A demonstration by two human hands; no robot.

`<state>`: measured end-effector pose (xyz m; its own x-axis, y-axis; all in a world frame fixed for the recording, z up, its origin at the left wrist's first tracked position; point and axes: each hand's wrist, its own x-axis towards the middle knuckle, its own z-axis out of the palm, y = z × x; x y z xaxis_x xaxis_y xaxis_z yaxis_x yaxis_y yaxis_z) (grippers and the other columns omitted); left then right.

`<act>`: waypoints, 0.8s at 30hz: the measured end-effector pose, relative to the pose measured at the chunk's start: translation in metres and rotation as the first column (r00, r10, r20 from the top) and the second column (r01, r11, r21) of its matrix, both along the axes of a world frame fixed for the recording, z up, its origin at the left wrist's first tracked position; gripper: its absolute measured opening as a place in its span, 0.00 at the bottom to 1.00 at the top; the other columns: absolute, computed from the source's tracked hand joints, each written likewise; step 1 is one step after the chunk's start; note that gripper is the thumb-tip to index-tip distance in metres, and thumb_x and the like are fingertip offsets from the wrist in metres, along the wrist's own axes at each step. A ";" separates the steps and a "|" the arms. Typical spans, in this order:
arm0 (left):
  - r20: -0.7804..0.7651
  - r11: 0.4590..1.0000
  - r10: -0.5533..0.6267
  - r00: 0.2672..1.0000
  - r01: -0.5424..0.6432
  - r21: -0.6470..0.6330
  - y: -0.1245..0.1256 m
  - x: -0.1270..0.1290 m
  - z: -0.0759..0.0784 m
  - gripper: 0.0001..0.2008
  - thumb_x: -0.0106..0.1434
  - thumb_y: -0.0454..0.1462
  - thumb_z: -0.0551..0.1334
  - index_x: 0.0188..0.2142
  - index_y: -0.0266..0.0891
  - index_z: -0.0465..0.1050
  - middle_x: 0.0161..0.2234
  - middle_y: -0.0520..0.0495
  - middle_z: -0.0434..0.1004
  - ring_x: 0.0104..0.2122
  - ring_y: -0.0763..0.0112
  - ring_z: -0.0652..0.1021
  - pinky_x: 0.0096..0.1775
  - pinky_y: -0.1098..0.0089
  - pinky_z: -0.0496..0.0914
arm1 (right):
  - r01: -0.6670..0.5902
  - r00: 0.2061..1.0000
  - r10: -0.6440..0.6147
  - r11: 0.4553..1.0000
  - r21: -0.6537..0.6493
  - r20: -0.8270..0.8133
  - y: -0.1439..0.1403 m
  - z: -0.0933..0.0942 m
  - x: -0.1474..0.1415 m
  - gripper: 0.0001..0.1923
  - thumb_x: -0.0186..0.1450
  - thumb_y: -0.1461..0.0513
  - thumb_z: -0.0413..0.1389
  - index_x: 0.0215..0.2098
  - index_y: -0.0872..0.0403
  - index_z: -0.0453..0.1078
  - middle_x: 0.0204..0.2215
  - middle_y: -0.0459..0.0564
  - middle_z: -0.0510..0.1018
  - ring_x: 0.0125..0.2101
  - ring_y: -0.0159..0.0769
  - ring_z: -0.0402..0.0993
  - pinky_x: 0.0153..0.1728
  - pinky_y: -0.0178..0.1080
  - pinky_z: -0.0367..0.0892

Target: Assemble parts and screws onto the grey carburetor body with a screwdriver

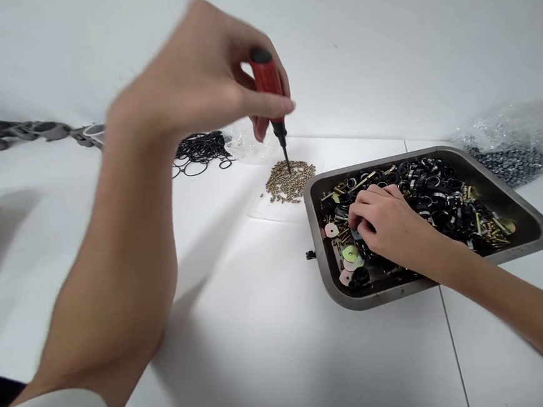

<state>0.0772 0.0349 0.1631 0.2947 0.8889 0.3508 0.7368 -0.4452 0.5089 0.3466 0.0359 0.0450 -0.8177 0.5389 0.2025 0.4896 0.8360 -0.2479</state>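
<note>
Red-handled screwdriver (271, 97) in left hand (201, 79); tip on brass screws (290, 178)

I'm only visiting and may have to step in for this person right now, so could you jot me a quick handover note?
Left hand: grip closed on a red-handled screwdriver, held upright, its tip in the pile of small brass screws on the white table.
Right hand: palm down in the metal tray, fingers among black rings and brass bits; whether it grips one is hidden.
Nearby: loose black O-rings, a clear bag of dark parts.
Done: nothing assembled shows. Left: the piles remain unsorted.
</note>
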 end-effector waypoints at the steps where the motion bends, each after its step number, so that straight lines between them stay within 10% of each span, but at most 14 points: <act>1: -0.019 0.998 0.065 0.998 -0.066 -0.009 0.001 0.003 -0.003 0.07 0.59 0.34 0.70 0.30 0.31 0.77 0.17 0.56 0.73 0.20 0.80 0.74 0.25 0.76 0.61 | 0.000 1.000 0.000 1.000 0.002 0.001 0.000 0.000 0.000 0.15 0.66 0.72 0.46 0.30 0.52 0.71 0.35 0.52 0.79 0.40 0.42 0.69 0.46 0.45 0.55; 11: 0.027 0.982 0.189 0.982 -0.189 0.004 0.001 0.003 -0.003 0.12 0.57 0.38 0.72 0.27 0.32 0.75 0.18 0.56 0.74 0.19 0.81 0.74 0.26 0.76 0.65 | -0.001 1.000 0.001 1.000 -0.022 0.022 -0.001 0.003 -0.002 0.15 0.66 0.71 0.46 0.32 0.53 0.72 0.37 0.53 0.79 0.42 0.42 0.70 0.48 0.46 0.56; 24: 0.131 0.998 -0.056 0.990 0.059 -0.022 0.024 -0.020 0.001 0.33 0.60 0.59 0.67 0.48 0.30 0.77 0.28 0.49 0.78 0.34 0.73 0.79 0.35 0.70 0.75 | -0.003 0.999 0.003 1.000 -0.001 0.033 0.000 0.003 -0.001 0.14 0.66 0.71 0.46 0.31 0.53 0.72 0.37 0.54 0.79 0.41 0.42 0.69 0.47 0.46 0.55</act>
<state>0.0575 0.0586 0.1645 0.2990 0.8809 0.3669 0.6371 -0.4705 0.6105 0.3451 0.0354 0.0480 -0.8256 0.5366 0.1746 0.4950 0.8372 -0.2326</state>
